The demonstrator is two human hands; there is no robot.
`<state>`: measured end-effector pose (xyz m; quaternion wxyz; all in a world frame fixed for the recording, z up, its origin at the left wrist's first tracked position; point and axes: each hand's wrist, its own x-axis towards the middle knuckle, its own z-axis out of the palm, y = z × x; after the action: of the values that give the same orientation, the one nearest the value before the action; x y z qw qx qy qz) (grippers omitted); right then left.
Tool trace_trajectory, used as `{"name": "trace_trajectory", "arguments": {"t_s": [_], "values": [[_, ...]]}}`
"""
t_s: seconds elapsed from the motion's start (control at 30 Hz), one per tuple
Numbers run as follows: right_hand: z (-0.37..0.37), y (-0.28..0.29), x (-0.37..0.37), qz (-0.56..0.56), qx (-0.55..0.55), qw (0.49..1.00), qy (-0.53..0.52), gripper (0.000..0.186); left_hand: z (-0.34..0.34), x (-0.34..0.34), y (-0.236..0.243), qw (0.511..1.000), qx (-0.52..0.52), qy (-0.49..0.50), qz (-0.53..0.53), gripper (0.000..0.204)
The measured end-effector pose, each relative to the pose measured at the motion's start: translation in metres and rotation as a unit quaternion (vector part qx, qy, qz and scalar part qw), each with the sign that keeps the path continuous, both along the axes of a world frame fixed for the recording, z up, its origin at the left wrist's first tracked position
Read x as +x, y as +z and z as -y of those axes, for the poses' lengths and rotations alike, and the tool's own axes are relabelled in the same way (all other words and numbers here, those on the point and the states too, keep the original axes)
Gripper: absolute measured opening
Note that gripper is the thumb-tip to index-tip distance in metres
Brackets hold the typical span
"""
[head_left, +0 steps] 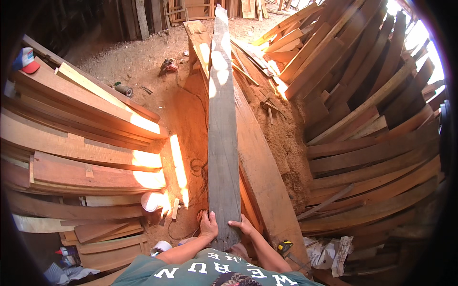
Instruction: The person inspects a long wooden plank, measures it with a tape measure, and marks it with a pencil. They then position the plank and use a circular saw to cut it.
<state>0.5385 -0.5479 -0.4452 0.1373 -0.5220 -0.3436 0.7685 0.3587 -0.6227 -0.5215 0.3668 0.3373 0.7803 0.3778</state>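
Grips near end of long, flat, grey wooden plank (223, 138) at both edges: left hand (208, 226) at left edge, right hand (244, 225) at right edge, thumb on top. Extends lengthwise above wide brown wooden board (267, 171). Also includes: dark green cloth shirt (191, 268), with large white block capitals; yellow-and-black tape measure (285, 246); crumpled white packaging (329, 252), markings too small to read.

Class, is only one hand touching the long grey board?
No: the left hand and right hand touch opposite edges of the grey board toward its near end.
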Motion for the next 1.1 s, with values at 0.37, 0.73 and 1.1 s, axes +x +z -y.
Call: {"name": "trace_trajectory", "arguments": {"t_s": [0.37,0.73,1.1], "values": [[-0.007,-0.023,0.043,0.251,0.160,0.955,0.017,0.091,-0.015,0.049,0.021,1.000,-0.027,-0.015,-0.003,0.057],[-0.001,-0.003,0.019,0.543,0.323,0.773,-0.054,0.097,-0.059,0.057,0.038,0.936,-0.207,-0.237,0.156,0.072],[-0.005,-0.002,0.010,0.561,0.348,0.750,-0.047,0.098,-0.332,-0.098,0.082,0.872,0.151,-0.406,-0.227,0.075]]}}
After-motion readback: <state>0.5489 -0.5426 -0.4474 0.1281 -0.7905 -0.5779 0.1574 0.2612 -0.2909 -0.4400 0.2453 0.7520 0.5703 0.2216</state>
